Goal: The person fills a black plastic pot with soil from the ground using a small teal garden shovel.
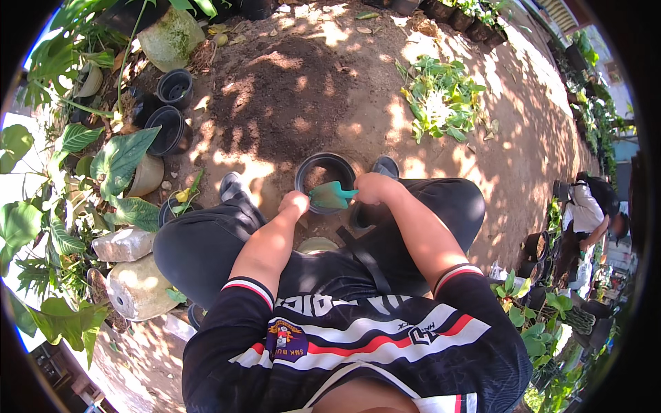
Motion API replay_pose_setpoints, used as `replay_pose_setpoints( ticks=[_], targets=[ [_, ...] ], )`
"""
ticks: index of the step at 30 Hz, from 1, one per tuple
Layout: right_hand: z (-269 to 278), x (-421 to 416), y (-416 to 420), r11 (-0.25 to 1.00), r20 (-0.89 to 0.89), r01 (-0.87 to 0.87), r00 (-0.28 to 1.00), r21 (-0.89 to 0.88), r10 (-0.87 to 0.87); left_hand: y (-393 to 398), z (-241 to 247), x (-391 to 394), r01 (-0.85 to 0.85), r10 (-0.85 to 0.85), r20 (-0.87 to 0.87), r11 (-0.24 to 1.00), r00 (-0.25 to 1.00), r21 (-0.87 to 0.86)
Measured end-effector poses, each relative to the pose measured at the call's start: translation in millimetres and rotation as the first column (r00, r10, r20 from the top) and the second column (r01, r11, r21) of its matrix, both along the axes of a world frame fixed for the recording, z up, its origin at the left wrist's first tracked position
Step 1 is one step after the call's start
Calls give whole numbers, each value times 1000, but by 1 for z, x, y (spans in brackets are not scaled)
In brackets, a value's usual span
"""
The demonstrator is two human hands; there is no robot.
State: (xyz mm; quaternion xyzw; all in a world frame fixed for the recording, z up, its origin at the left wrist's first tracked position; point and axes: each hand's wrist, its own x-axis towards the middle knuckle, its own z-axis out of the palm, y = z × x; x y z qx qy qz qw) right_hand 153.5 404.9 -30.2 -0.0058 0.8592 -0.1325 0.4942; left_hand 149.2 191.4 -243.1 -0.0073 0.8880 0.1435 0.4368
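Observation:
Between my feet stands a round black plastic plant pot point(342, 169) with some brown soil point(315, 178) low inside it. My right hand point(373, 189) is closed around the handle of a green hand trowel point(329, 195). The trowel's blade lies over the near part of the pot's opening, pointing left, and hides part of the inside. At the pot's left rim, my left hand point(295, 203) grips the edge with curled fingers. Just beyond the pot spreads a wide heap of dark soil point(284, 98) on the ground.
Uprooted leafy plants point(441, 98) lie right of the heap. Black pots point(166, 130), a concrete block point(124, 244) and large-leaved plants point(126, 160) line the left side. Another person point(588, 206) bends among potted plants at far right.

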Motion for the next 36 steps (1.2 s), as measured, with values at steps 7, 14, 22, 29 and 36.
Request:
replay_pose_setpoints(
  ticks=[7, 14, 22, 29, 36],
  targets=[
    [-2, -1, 7, 990, -224, -138, 965, 18, 139, 20, 41, 27, -495, 448, 304, 863, 841, 99],
    [-37, -2, -1, 992, -216, -47, 974, 118, 72, -2, 19, -6, -86, 86, 11, 995, 996, 57],
    [-24, -13, -4, 999, -212, -29, 977, 25, 33, -6, 14, -13, -106, 95, 114, 990, 989, 95],
    [-34, -18, 0, 1000, -227, 25, 974, 7, -23, -6, 20, -14, -186, 172, 154, 979, 973, 80],
    [-9, -23, -10, 991, -212, 131, 969, -3, -129, -1, 32, -12, -286, 269, 152, 952, 951, 107]
  ],
)
